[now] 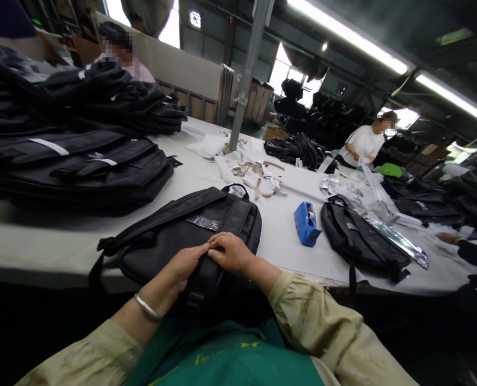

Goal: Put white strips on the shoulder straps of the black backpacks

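Note:
A black backpack [158, 252] lies on the table right before me, its shoulder straps facing up. My left hand [188, 264] and my right hand [232, 254] meet at the edge of its right-hand shoulder strap [235, 217]. Both hands are closed, fingertips pinched together on the strap; anything small between them is hidden. Just beyond my fingers, a shiny strip of clear film [204, 222] lies across the back panel. A strap buckle [195, 299] hangs near my body, below my hands.
Stacked black backpacks [77, 171] fill the left side. A blue tape dispenser [306, 224] stands right of my bag, beside another backpack [359, 236]. Paper scraps [258, 177] lie around a metal post [248, 75]. A co-worker [367, 142] handles plastic; another person's hand [447, 237] reaches in at right.

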`<state>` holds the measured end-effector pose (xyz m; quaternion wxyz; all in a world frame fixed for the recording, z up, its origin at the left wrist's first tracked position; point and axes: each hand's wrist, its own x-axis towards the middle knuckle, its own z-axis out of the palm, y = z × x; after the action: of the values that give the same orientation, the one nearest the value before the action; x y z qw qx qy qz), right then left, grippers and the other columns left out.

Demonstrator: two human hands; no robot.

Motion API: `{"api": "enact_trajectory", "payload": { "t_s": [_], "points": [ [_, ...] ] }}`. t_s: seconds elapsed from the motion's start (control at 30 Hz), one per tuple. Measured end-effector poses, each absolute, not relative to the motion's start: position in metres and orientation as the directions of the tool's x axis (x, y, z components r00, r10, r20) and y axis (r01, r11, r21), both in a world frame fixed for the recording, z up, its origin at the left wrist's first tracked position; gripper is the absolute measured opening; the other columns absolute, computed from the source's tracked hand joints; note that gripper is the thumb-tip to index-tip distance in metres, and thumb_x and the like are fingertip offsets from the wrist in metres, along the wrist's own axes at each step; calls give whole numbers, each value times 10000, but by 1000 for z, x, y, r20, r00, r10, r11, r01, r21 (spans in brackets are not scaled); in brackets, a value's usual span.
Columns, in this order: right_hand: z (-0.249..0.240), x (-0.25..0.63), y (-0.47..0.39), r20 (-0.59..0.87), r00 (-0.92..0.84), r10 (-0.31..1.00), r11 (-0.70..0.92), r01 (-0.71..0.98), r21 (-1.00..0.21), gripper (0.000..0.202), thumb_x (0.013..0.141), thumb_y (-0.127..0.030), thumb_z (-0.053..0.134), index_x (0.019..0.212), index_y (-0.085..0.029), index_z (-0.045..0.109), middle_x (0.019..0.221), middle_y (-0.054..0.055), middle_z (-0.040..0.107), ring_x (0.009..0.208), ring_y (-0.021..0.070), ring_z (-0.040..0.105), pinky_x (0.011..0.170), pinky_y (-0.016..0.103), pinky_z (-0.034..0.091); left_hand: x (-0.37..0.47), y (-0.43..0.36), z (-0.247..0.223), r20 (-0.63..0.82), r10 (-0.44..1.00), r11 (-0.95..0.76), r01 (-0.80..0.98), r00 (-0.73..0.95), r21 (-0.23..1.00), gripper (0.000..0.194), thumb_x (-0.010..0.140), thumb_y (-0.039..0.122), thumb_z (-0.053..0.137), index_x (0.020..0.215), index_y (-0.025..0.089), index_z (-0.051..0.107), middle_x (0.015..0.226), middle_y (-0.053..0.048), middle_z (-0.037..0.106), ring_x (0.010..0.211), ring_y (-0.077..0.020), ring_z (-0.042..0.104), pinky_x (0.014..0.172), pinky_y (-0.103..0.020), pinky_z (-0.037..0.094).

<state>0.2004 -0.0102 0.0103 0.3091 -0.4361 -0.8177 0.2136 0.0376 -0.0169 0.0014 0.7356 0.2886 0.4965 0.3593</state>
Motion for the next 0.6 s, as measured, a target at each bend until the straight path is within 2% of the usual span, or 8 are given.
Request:
{"api": "enact_trajectory", "payload": {
  "t_s": [0.1, 0.2, 0.3, 0.37, 0.47, 0.53, 0.6],
  "points": [
    [12, 199, -15, 334, -378, 863, 504, 661, -555, 161, 775, -215, 723, 921, -153, 693, 1135, 118, 695, 1093, 225, 621, 1008, 354, 441, 39, -16, 0, -537, 804, 589, -215, 254, 779, 377, 576, 373, 831, 807, 101, 709, 725, -107, 718, 695, -258, 681, 647, -356, 559],
    [13, 196, -21, 339, -347, 875, 482, 697, -531, 113, 805, -213, 681, 906, -168, 705, 1139, 97, 699, 1105, 230, 611, 1018, 367, 425, 39, -17, -1, -511, 810, 575, -219, 289, 788, 400, 556, 396, 854, 789, 104, 710, 730, -101, 722, 726, -260, 690, 673, -348, 559],
    [12, 196, -25, 338, -316, 886, 460, 691, -558, 94, 811, -170, 659, 892, -190, 701, 1155, 74, 693, 1124, 214, 601, 1038, 361, 406, 40, -18, 0, -504, 807, 578, -229, 308, 784, 406, 529, 371, 867, 788, 99, 713, 725, -99, 721, 730, -251, 686, 679, -330, 553],
    [11, 201, -31, 351, -303, 886, 460, 670, -583, 137, 805, -215, 694, 941, -198, 699, 1222, 82, 665, 1170, 222, 578, 1064, 372, 388, 41, -17, 2, -502, 822, 556, -188, 269, 810, 423, 518, 356, 865, 815, 89, 724, 729, -99, 726, 720, -236, 677, 657, -304, 541],
    [7, 212, -44, 370, -116, 922, 349, 665, -661, 242, 814, -327, 715, 1007, -185, 681, 1219, 118, 645, 1170, 236, 565, 1044, 381, 404, 40, -16, 2, -478, 862, 495, -74, 167, 866, 394, 559, 370, 823, 827, 96, 734, 735, -84, 731, 683, -203, 653, 606, -268, 512],
    [4, 218, -54, 232, 72, 970, 139, 620, -773, 212, 867, -384, 651, 909, -177, 668, 1000, 102, 686, 980, 215, 620, 909, 351, 468, 40, -15, 1, -459, 880, 460, 16, 127, 888, 364, 599, 399, 786, 812, 108, 735, 725, -69, 729, 659, -192, 639, 579, -259, 495],
    [2, 220, -58, -58, 153, 986, -126, 483, -867, 333, 925, -453, 550, 746, -181, 622, 724, 47, 642, 695, 167, 594, 693, 299, 474, 42, -15, -2, -428, 896, 419, 90, 122, 903, 376, 629, 440, 757, 813, 114, 739, 716, -62, 726, 660, -197, 639, 572, -260, 489]
  ]
}}
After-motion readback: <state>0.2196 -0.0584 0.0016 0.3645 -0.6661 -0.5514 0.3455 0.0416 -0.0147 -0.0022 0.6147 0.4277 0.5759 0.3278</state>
